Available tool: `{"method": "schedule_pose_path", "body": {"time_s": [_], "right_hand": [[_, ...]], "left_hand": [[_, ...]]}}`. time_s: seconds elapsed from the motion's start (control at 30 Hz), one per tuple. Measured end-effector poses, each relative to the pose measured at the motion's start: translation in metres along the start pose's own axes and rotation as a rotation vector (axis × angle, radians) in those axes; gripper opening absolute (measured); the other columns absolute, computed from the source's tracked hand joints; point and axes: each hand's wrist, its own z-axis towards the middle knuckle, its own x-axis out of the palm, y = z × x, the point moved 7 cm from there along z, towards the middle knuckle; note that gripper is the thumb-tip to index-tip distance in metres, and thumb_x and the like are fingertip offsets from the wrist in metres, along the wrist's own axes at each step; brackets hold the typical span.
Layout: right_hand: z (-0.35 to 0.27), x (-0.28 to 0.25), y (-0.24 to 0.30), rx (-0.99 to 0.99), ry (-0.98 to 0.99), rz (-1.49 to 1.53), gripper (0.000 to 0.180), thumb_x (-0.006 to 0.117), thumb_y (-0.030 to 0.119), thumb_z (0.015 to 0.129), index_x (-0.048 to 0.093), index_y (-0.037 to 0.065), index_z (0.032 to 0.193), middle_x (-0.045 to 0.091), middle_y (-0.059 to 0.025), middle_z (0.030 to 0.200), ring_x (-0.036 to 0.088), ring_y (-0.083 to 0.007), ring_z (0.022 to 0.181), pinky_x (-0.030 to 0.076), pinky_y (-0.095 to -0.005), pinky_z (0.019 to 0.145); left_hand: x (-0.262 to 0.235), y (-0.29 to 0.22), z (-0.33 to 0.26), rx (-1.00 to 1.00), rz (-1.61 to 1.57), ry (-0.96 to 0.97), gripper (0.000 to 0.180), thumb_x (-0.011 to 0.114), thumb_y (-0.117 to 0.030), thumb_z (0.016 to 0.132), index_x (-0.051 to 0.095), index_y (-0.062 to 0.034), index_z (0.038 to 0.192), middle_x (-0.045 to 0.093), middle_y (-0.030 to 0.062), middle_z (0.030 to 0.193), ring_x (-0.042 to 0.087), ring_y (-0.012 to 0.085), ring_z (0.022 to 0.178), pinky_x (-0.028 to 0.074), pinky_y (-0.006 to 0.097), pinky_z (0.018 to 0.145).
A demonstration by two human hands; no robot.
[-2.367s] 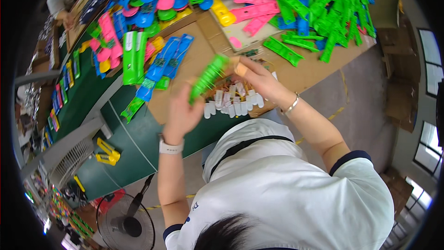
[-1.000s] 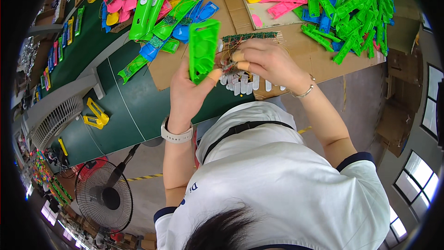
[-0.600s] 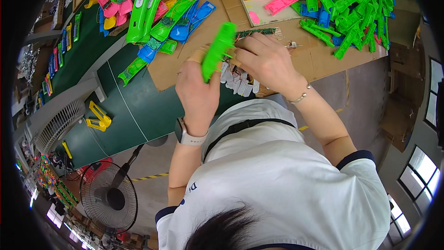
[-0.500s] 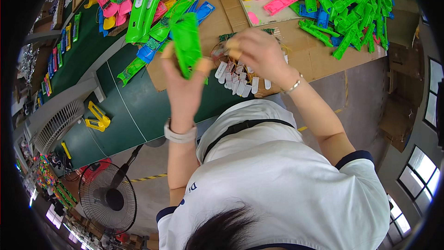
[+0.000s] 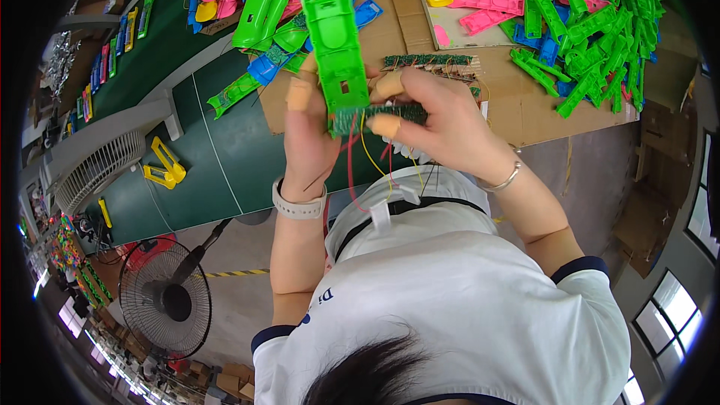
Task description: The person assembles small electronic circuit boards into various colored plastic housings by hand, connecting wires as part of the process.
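A long green plastic shell (image 5: 335, 37), its hollow inner side facing me, is gripped by my left hand (image 5: 306, 116). My right hand (image 5: 442, 116) pinches a narrow green circuit board (image 5: 405, 112) between thumb and fingers. The board's left end lies over the lower end of the shell. Red and yellow wires hang from the board toward a small white plastic piece (image 5: 380, 217) in front of my waist. Several fingers wear tan finger covers. Beyond my right hand, more circuit boards (image 5: 429, 60) lie in a row on the cardboard (image 5: 517, 116).
Green, pink and blue shells (image 5: 592, 30) are heaped at the far right. Assembled green and blue pieces (image 5: 262, 67) lie at the far left beside a green bench surface (image 5: 195, 150). Yellow frames (image 5: 165, 165) rest on it. A standing fan (image 5: 166, 296) is at the lower left.
The green shell has turned its hollow side toward me. My right hand has picked up a circuit board with wires and brought it to the shell's lower end.
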Motion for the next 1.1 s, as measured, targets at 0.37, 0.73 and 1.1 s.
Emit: {"method": "schedule_pose_path", "body": {"time_s": [0.37,0.73,1.1], "right_hand": [[0.005,-0.011,0.0,-0.036,-0.109,-0.197,0.027,0.071,0.02,0.075,0.053,0.003,0.086,0.058,-0.0097,0.08,0.058,-0.0282,0.066,0.046,-0.0359,0.055],[0.003,-0.016,0.006,-0.016,-0.022,-0.175,0.026,0.071,0.02,0.073,0.053,0.003,0.083,0.059,-0.0097,0.079,0.059,-0.0277,0.066,0.046,-0.0358,0.056],[0.003,-0.017,0.005,-0.033,-0.09,-0.189,0.025,0.071,0.019,0.073,0.054,0.003,0.083,0.06,-0.0095,0.078,0.059,-0.0284,0.067,0.046,-0.0358,0.057]], "left_hand": [[0.02,-0.012,-0.013,0.134,0.426,-0.006,0.057,0.04,0.001,0.085,0.023,0.0006,0.14,0.04,0.0098,0.131,0.043,0.0164,0.116,0.036,0.028,0.095],[0.029,-0.015,-0.015,0.124,0.4,0.066,0.058,0.04,0.002,0.084,0.024,0.0023,0.139,0.043,0.0116,0.129,0.044,0.0182,0.118,0.033,0.03,0.1],[0.023,-0.012,-0.019,0.067,0.533,-0.041,0.054,0.042,-0.001,0.088,0.024,0.0034,0.139,0.045,0.0112,0.127,0.046,0.0174,0.115,0.036,0.03,0.097]]}}
